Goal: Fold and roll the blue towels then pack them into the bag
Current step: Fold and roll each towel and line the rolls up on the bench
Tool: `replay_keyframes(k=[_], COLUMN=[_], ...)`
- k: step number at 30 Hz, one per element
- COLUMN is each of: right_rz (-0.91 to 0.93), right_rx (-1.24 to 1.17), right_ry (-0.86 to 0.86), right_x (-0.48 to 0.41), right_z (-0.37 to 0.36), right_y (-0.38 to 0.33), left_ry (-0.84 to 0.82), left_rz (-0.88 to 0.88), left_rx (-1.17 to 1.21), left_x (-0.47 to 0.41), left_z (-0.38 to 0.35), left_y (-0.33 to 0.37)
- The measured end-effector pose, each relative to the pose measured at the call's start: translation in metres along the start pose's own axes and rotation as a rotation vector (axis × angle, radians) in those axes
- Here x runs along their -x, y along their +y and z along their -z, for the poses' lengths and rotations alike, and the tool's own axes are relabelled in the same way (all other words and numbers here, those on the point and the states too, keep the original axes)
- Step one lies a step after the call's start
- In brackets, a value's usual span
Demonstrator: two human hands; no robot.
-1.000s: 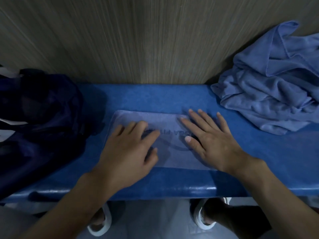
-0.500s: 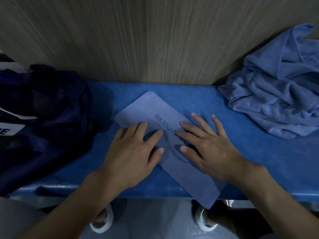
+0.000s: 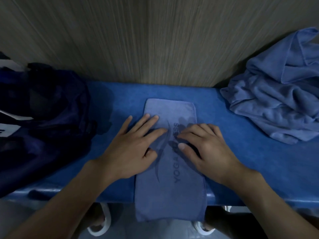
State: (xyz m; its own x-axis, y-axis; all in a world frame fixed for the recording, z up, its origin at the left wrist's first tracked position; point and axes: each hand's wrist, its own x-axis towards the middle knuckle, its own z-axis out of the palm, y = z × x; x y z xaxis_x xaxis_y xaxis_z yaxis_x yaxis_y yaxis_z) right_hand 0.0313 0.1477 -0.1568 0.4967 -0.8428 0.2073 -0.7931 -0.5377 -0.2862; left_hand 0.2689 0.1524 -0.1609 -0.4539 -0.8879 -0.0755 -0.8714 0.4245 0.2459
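Folded towel (image 3: pixel 170 195) overhangs blue bench (image 3: pixel 241 161) by wood-grain wall (image 3: pixel 155 40), fingers (image 3: pixel 151 133) lying flat on it.

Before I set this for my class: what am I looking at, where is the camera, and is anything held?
No machine: a person's two bare hands, filmed by one head-worn camera looking down. On a blue bench lie a dark bag at the left, a pile of loose towels at the right, and a folded towel in the middle, its near end hanging over the edge. The left hand lies flat on it. The right hand rests on it with bent fingers; whether they pinch the cloth I cannot tell.
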Motion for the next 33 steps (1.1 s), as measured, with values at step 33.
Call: replay_keyframes(k=[33], right_rz=[-0.537], right_rx=[-0.809], right_ry=[-0.029], right_x=[-0.073], right_z=[0.013], right_y=[0.044], left_ry=[0.294], left_rz=[0.546], left_rx=[1.01], left_x=[-0.071], left_z=[0.025], left_y=[-0.028])
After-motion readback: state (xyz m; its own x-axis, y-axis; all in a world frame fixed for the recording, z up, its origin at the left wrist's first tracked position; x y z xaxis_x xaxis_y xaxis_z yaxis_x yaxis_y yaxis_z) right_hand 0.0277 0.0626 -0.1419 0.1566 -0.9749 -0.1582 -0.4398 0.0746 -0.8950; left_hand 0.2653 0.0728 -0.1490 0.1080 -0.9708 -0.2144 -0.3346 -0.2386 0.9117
